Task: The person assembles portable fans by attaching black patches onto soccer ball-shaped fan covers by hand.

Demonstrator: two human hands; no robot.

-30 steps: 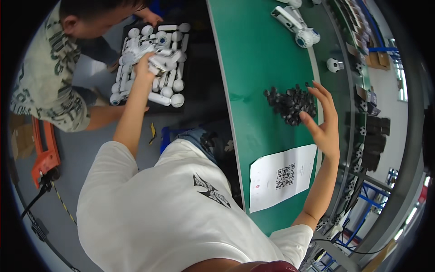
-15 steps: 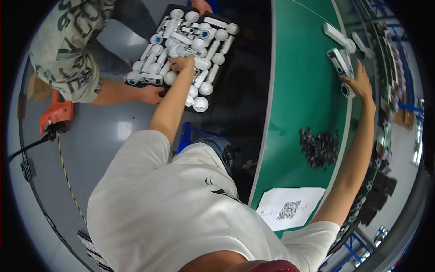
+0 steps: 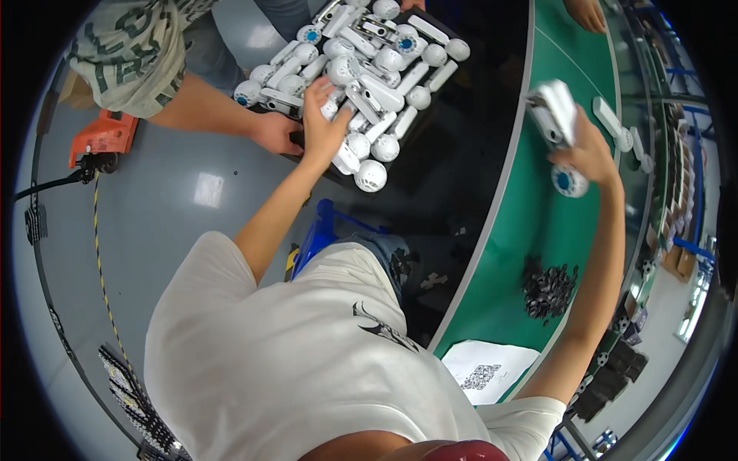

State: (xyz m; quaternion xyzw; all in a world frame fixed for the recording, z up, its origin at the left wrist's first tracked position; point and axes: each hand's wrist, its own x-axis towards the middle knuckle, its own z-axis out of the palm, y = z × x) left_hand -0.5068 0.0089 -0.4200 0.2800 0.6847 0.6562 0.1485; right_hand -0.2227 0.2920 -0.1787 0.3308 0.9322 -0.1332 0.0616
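My left hand [image 3: 324, 127] rests on the pile of white devices [image 3: 388, 58] in a black tray, fingers spread and touching a round white end. Each device has a long white body or a ball-shaped end, some with a dark lens panel or a blue disc. Over the green table [image 3: 500, 253], my right hand [image 3: 588, 157] is closed around white lens devices [image 3: 553, 115], blurred by motion. A round end with a blue disc [image 3: 569, 182] shows below that hand; whether it belongs to the same device I cannot tell.
Another person's hand [image 3: 277, 132] grips the tray's near left edge. A further hand [image 3: 588, 14] reaches over the table's far end. Small black parts [image 3: 550, 292] lie heaped on the table, near a printed paper sheet [image 3: 488, 373]. More white devices [image 3: 607, 117] lie along the right edge.
My right hand has lifted white devices off the table and moved left. My left hand has shifted toward the tray's near side, fingers spreading. A further hand has appeared at the far end.
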